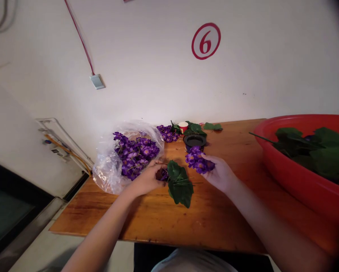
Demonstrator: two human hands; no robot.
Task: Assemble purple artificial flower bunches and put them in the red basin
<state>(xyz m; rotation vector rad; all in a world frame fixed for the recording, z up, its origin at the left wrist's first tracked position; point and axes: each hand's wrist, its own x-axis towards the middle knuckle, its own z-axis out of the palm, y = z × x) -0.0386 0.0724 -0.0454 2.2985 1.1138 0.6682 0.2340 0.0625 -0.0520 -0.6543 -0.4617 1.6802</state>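
Curling the left hand [150, 176] at purple petals [164, 174], cannot tell if clamped, just beside leaves [181, 189] stretched near to far. Pinching a bunch [198, 160] in the right hand [219, 173], farther from the leaves, just short of the pot [194, 141]

So here on the table [228, 219] the container [188, 147] has the bag [108, 172], flowers [139, 153] inside, to its left, the tub [282, 172] holding leaves [328, 151] well to its right, loose leaves [196, 128] just behind it, a flower cluster [198, 160] close in front and, farther forward, slightly left, a leaf bunch [181, 185].
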